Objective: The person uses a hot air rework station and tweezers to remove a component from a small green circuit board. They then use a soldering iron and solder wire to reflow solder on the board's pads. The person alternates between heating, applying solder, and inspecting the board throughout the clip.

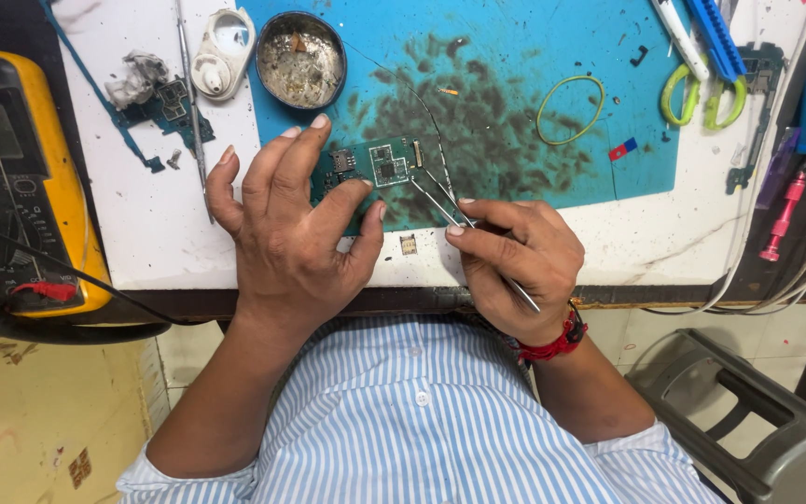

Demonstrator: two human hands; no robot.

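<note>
A small green circuit board [380, 166] lies on the stained blue mat [515, 103] near the bench's front edge. My left hand [291, 233] presses on the board's left part with its fingers spread, holding it down. My right hand [515, 257] grips metal tweezers [440, 198], whose tips reach the board's right edge. A tiny square metal part [409, 245] lies on the white bench between my hands. A thin wire [426, 112] curves away from the board across the mat.
A yellow multimeter [20, 177] sits at the left. A round metal tin [300, 58], a white plastic piece [221, 54], another board fragment [156, 103], a yellow rubber band [571, 107], green-handled scissors [701, 89] and a pink tool [784, 215] surround the mat. A grey stool [748, 420] stands lower right.
</note>
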